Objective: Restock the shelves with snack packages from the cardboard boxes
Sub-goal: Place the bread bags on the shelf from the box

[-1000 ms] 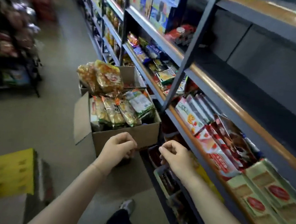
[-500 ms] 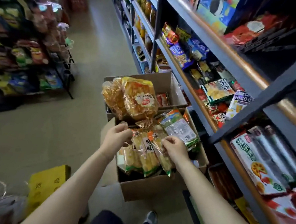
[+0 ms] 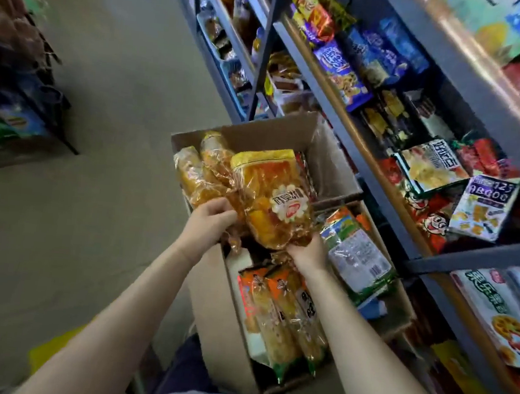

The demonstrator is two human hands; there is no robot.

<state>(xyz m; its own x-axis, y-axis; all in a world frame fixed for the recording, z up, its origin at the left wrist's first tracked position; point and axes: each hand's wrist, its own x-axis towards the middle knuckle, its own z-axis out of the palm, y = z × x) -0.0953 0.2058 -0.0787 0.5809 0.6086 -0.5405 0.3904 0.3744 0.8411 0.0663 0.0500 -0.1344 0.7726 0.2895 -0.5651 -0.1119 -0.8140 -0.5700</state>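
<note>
Closest in, long corn-snack packs [image 3: 285, 320] lie untouched in the near cardboard box [image 3: 212, 313]. Half a second ago both hands were down among these packs; now they have moved up to the orange snack bags [image 3: 271, 198] piled at the far box [image 3: 329, 159], which suggests these bags are the next stock to go up. The left hand [image 3: 208, 220] curls its fingers round the crinkled bottom edge of the bags on the left. The right hand [image 3: 306, 249] reaches under the front bag from below, its fingers hidden, so its grip cannot be told. Both forearms stretch forward. Beyond, the shelves [image 3: 348, 122] on the right already hold mixed packets.
</note>
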